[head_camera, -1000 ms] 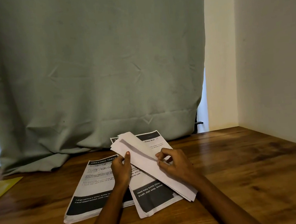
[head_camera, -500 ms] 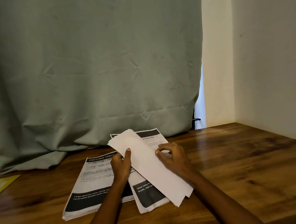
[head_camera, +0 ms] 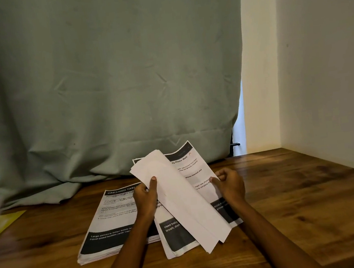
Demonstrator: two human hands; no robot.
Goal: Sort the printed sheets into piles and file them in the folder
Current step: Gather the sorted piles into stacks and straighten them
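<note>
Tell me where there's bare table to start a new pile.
Bare wood runs right of the right hand to the wall, and between the yellow folder and left pile. The centre is crowded with sheets.

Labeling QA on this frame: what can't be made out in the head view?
- Yellow folder: cut off by the left edge; open or closed unknown.
- Sheet titled "...ly Photo Wall", pinched by the right hand: title start hidden by the blank-backed sheets in the left hand.
- Pile headed "DRESSING TABLE": body text too blurred; right part hidden by the left forearm.
- Sheet counts: not countable.
</note>
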